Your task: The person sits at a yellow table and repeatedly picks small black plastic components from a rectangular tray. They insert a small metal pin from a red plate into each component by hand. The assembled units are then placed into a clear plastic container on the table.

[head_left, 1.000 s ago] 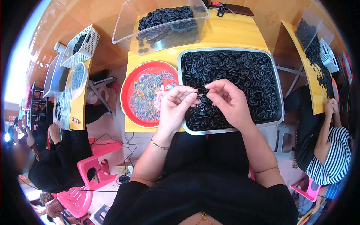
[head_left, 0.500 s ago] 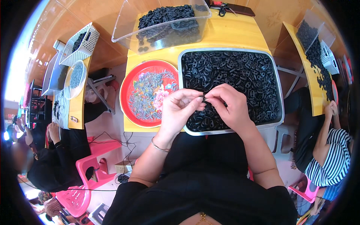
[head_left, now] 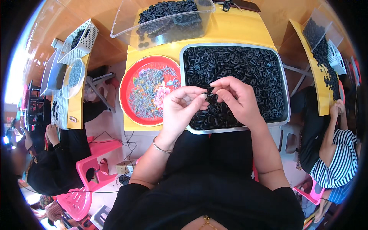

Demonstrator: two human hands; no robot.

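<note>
Between my left hand's [head_left: 181, 105] thumb and forefinger is a small black cord lock [head_left: 209, 89], with a coiled metal spring showing at its lower side. My right hand [head_left: 238, 100] is curled beside it, thumb and forefinger bent close to the piece; whatever sits between those fingertips is too small to make out. Both hands are above the near left part of a metal tray [head_left: 284, 82] heaped with black oval cord-lock pieces [head_left: 245, 69], many with two holes. Left of my left hand lies a round red tray [head_left: 125, 97] scattered with small springs [head_left: 143, 94].
On the yellow table [head_left: 239, 28], a clear plastic bin [head_left: 126, 32] of black pieces stands at the back; scissors [head_left: 227, 5] lie at the far edge. People sit at side tables left and right, near a white basket [head_left: 86, 44] and a pink chair [head_left: 82, 168].
My right thumb has shifted away from the piece, and the spring now shows. My left hand keeps its pinch. The whole view has shifted slightly.
</note>
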